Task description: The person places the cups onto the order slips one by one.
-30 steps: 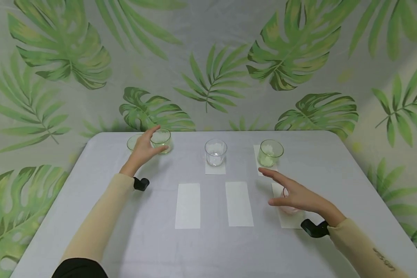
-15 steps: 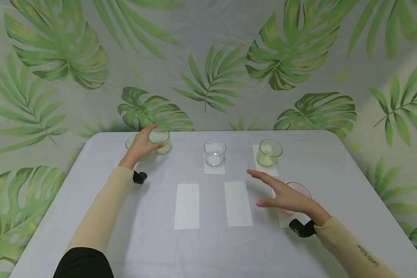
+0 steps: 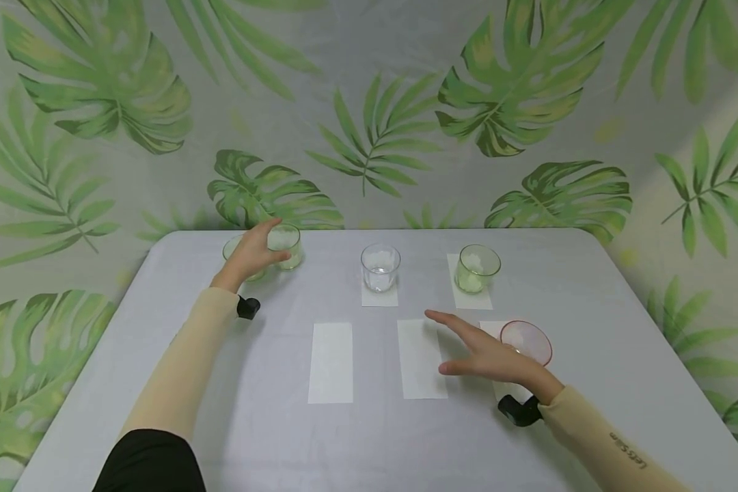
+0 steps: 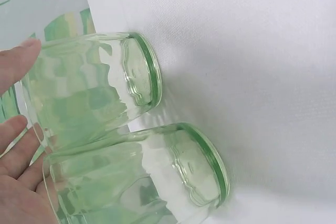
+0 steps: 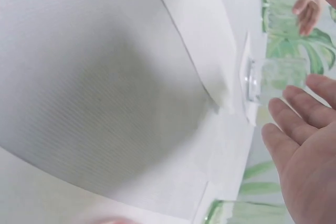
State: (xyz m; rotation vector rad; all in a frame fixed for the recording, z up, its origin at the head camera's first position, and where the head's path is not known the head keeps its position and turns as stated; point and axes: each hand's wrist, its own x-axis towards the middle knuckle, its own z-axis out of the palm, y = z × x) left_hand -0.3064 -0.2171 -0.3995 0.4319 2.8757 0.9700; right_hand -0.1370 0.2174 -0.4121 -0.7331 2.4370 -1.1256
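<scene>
Two green-tinted glasses stand side by side at the table's back left. My left hand (image 3: 250, 256) is at them, thumb and fingers spread about the rim of the right-hand glass (image 3: 290, 249). In the left wrist view the fingers (image 4: 21, 153) look loose near the rims, and contact is hard to tell. The left-hand glass (image 4: 131, 177) is partly hidden by that hand in the head view. My right hand (image 3: 482, 352) is held above the table with fingers spread, holding nothing. Behind it, a pink-rimmed glass (image 3: 531, 338) is partly covered by the hand.
A clear glass (image 3: 380, 270) and another green glass (image 3: 477, 270) stand on white paper strips along the back. Two more paper strips, one left (image 3: 331, 362) and one in the middle (image 3: 415, 362), lie in front. A leaf-patterned cloth (image 3: 375, 137) hangs behind the white-covered table (image 3: 283, 444).
My right hand has moved left and slightly lower, uncovering more of the pink-rimmed glass. My left hand has drawn back slightly left, while the green glasses have stayed in place.
</scene>
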